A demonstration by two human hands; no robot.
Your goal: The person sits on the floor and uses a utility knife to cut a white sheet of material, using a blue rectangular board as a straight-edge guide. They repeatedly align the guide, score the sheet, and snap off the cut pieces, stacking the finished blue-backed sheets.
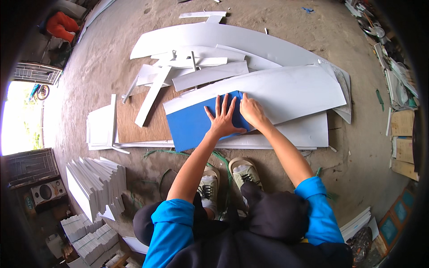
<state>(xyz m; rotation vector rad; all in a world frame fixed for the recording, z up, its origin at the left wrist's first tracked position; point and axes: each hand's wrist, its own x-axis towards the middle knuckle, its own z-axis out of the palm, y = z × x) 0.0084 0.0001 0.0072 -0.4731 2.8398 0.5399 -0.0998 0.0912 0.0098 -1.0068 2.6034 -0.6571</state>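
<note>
A blue rectangular sheet (185,127) lies on top of a long white sheet (301,87) with a curved edge. My left hand (222,119) presses down flat on the blue sheet, its fingers spread. Against the right edge of the blue sheet, near its far corner, my right hand (252,110) is closed. Whatever its fingers may hold is too small or hidden to make out. Below these sheets lies a brown wooden board (127,116) on a low stack of white sheets (308,134).
White offcut strips (154,96) lie loose beyond the board, in front of a large curved white sheet (178,38). Many cut white pieces (96,183) stand bundled at the left. Green string (219,156) trails on the concrete floor near my shoes (245,172).
</note>
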